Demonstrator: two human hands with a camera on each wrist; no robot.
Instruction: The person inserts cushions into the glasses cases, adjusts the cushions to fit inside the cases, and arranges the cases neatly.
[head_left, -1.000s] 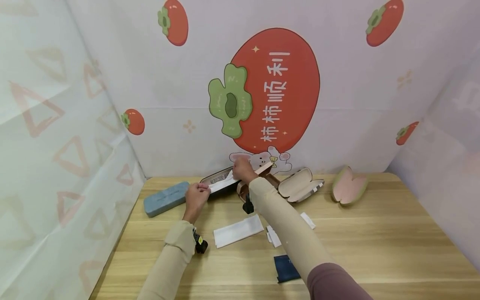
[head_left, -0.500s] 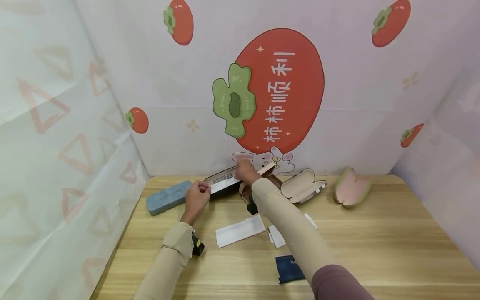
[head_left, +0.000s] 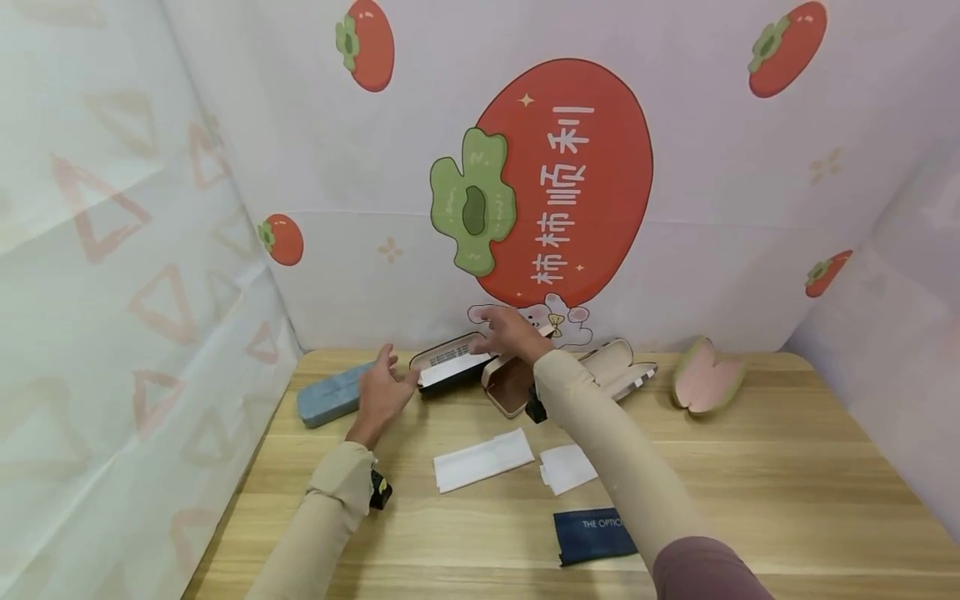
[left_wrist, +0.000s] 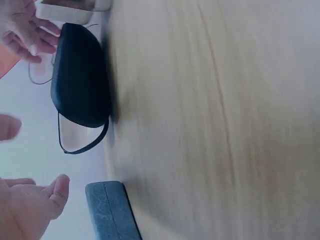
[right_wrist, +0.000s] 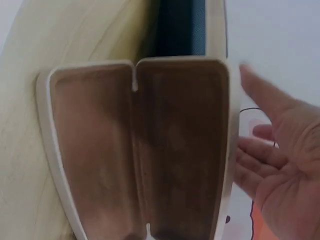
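Observation:
An open black glasses case (head_left: 450, 385) stands near the back wall with a folded white cloth (head_left: 455, 367) lying inside it. Just left of this case is my left hand (head_left: 384, 398), its fingers spread and holding nothing. My right hand (head_left: 512, 335) hovers by the case's right end with loose, extended fingers, also holding nothing. From the left wrist, the black case (left_wrist: 80, 75) shows its outer side, and a strap loops from its end. In the right wrist view, an open brown-lined glasses case (right_wrist: 182, 145) stands close beside my right hand (right_wrist: 285, 160); I cannot tell if they touch.
A blue glasses case (head_left: 330, 397) lies at the left. Rightward stand an open checked case (head_left: 615, 367), partly behind the right arm, and an open pink-lined case (head_left: 705, 379). Nearer lie white cloths (head_left: 483, 461), (head_left: 567, 468) and a navy cloth (head_left: 592, 537).
Both hands have let go of the white cloth, which now rests in the black case. The left hand has drawn back slightly left, and the right hand has lifted and shifted right.

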